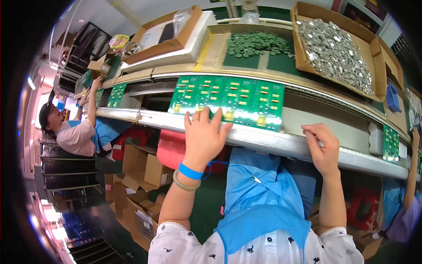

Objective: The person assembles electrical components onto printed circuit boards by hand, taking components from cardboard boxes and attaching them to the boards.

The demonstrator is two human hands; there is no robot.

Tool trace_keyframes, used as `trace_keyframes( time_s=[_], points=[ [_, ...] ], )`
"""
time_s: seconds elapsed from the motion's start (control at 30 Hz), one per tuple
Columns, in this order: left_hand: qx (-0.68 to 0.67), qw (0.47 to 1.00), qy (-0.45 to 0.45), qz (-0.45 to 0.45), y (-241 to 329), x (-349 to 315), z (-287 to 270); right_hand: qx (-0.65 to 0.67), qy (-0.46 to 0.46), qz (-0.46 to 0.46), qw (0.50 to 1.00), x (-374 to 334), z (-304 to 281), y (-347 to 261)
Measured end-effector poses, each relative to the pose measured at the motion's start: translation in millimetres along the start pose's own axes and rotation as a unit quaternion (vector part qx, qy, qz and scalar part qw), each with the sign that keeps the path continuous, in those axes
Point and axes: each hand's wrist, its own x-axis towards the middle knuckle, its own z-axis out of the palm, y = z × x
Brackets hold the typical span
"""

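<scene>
A green circuit board panel with several rows of small tan parts lies on the line in front of me. My left hand rests at its near edge, fingers spread and touching the board, with nothing gripped. A blue wrist strap and a pale bangle circle that wrist. To the right of the board, over the rail, my right hand is held with its fingers curled toward the thumb. Whatever it may hold is too small or hidden to make out.
Above the line stand a cardboard tray of shiny metal pieces, a pile of green discs and a blue bin. More boards lie left and right. Co-workers sit at both sides; open cartons stand below left.
</scene>
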Motion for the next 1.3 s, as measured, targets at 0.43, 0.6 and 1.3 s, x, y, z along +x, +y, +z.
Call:
trace_keyframes(
  time_s=[0.43,0.6,1.3],
  points=[
    [-0.06,0.965,-0.124,0.223,146.8,41.4,-10.2,-0.127,0.1,0.021,0.987,71.2,-111.3,62.9],
    [-0.121,0.905,-0.223,0.342,172.7,86.0,-30.5,-0.273,0.037,-0.019,0.961,123.9,-113.7,88.7],
    [-0.159,0.956,0.028,0.247,233.5,277.5,66.2,-0.074,0.08,0.02,0.994,106.2,-137.2,89.1]
  ],
)
